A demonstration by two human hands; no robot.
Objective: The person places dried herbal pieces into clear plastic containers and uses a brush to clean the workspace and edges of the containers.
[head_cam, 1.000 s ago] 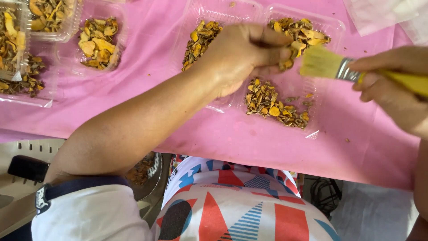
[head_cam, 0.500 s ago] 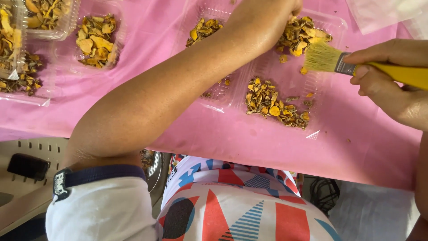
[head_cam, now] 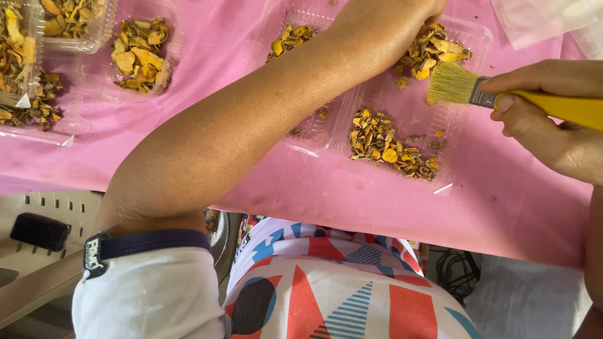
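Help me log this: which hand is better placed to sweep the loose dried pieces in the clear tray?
Probably right: the right hand holds the yellow-handled brush, bristles over the clear tray. The left hand rests on another pile.

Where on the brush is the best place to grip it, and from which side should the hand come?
Grip the brush by its yellow handle, just behind the metal ferrule, coming from the right. It lies roughly level with bristles pointing left over the tray, so only the handle end is free; the right hand holds it there.

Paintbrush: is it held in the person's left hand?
No, the yellow-handled paintbrush is gripped by the right hand, while the left hand reaches over the clear tray.
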